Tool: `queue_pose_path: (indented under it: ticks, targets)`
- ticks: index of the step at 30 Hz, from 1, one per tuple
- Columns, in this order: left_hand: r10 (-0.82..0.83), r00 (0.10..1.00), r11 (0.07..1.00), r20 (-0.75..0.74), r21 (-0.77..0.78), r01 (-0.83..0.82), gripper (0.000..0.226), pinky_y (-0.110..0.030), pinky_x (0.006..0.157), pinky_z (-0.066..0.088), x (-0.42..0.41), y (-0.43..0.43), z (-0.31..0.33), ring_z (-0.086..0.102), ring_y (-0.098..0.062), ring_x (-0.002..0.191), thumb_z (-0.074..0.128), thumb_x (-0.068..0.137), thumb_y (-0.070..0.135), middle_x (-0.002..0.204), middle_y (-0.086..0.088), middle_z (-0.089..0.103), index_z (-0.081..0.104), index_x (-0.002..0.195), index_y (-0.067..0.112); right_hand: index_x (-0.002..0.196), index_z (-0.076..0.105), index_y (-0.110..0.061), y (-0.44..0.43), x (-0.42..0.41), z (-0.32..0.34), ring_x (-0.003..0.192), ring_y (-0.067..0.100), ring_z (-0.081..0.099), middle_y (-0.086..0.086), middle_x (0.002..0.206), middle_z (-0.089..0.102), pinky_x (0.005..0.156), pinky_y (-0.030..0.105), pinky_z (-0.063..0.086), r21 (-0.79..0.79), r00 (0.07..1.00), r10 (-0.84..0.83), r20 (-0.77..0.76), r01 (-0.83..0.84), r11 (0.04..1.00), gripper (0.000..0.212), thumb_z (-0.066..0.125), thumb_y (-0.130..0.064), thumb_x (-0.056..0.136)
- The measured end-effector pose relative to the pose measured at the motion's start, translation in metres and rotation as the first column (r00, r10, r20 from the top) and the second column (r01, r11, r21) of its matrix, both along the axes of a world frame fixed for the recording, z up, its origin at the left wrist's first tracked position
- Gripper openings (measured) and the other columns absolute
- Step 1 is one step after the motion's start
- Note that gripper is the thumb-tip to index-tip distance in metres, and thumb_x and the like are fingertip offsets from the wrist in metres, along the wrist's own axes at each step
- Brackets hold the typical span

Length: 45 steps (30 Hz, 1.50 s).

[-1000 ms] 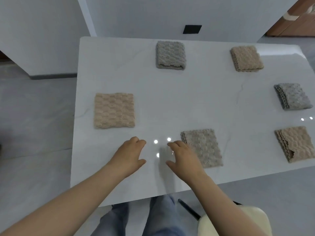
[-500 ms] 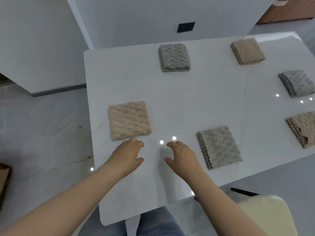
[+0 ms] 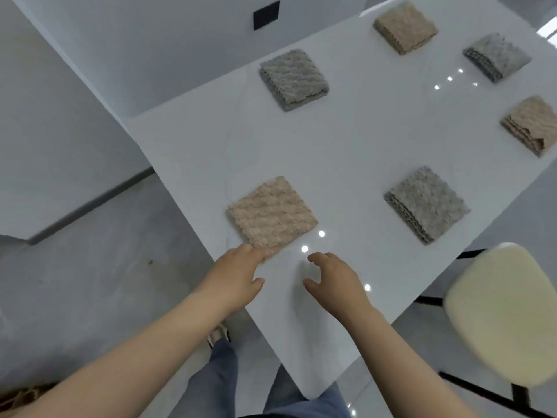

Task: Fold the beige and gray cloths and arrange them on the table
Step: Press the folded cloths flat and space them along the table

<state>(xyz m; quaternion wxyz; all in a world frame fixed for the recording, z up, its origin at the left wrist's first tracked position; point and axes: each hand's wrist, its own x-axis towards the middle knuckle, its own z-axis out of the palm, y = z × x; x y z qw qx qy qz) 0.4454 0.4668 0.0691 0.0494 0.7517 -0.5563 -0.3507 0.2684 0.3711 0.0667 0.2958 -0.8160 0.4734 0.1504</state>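
Your left hand (image 3: 238,279) lies flat and relaxed, fingers nearly straight. Its fingertips rest on the near corner of the near beige cloth (image 3: 271,215) without gripping it. Your right hand (image 3: 334,282) is just beside it to the right, low over bare bench (image 3: 331,146), fingers loosely bent and holding nothing; whether it touches the surface I cannot tell.

The near beige cloth lies as a folded square at the near left of the bench. To its right, well apart, is the near gray cloth (image 3: 426,203), with its stacked layer edges facing left. Beyond them are the far gray cloth (image 3: 294,79) and the far beige cloth (image 3: 405,25). Along the right edge sit the right gray cloth (image 3: 497,57) and the right beige cloth (image 3: 532,125). All six look folded and spaced apart.

Expect these to be light, soft and limp, with a nubby pile. The polished bench will likely let them slide, and the layers will fan open if you lift one ply. Pinch through the whole stack at a corner or along the folded edge, or push with flat fingers.

No brand, label or writing is readable. A cream chair (image 3: 500,309) stands at the near right.
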Motion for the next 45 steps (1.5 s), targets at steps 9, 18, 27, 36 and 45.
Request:
queue_pose_path:
  ticks: [9,18,27,36,45]
  targets:
    - [-0.223,0.975,0.973,-0.012,-0.064,0.222,0.027,-0.035,0.084,0.046,0.034,-0.026,0.0,0.052,-0.02,0.1,0.05,0.091,0.026,0.113,-0.003,0.052,0.052,0.114,0.012,0.135,0.048,-0.02,0.023,0.019,0.008,0.113,0.019,0.054,0.0,0.124,0.056,0.089,0.028,0.045,-0.021,0.968,-0.25,0.007,0.25,0.968,0.047,0.057,-0.027,0.089]
    - [-0.333,0.943,0.94,0.013,-0.075,0.333,0.032,-0.028,0.081,0.045,0.061,-0.073,0.0,0.053,-0.015,0.1,0.048,0.091,0.024,0.116,0.002,0.053,0.05,0.122,0.017,0.127,0.052,-0.016,0.003,0.041,0.009,0.108,0.021,0.056,0.003,0.121,0.057,0.089,0.032,0.048,0.012,0.947,-0.321,-0.017,0.321,0.947,0.039,0.055,-0.027,0.09]
    - [-0.366,0.926,0.927,0.096,-0.048,0.371,0.031,-0.029,0.074,0.046,0.112,-0.103,-0.009,0.052,-0.019,0.091,0.049,0.09,0.026,0.108,-0.003,0.051,0.05,0.118,0.015,0.128,0.052,-0.018,-0.001,0.07,0.011,0.11,0.02,0.056,0.003,0.122,0.057,0.089,0.029,0.046,0.033,0.878,-0.477,-0.019,0.478,0.878,0.037,0.054,-0.029,0.093]
    - [-0.356,0.932,0.933,-0.072,0.033,0.359,0.041,-0.031,0.077,0.049,0.15,-0.131,-0.017,0.056,-0.018,0.09,0.055,0.091,0.036,0.109,-0.004,0.054,0.041,0.122,0.012,0.129,0.048,-0.011,0.013,0.109,0.006,0.098,0.019,0.058,0.005,0.117,0.061,0.078,0.027,0.044,0.098,0.576,-0.816,0.052,0.81,0.578,0.041,0.054,-0.033,0.095]
    - [-0.333,0.935,0.943,-0.124,-0.039,0.331,0.033,-0.039,0.067,0.053,0.13,-0.139,-0.027,0.06,-0.021,0.072,0.049,0.095,0.028,0.082,-0.005,0.06,0.036,0.12,0.012,0.136,0.045,-0.008,0.012,0.114,-0.012,0.088,0.012,0.051,-0.003,0.099,0.056,0.075,0.021,0.038,0.229,0.336,-0.939,0.068,0.911,0.343,0.05,0.051,-0.038,0.097]
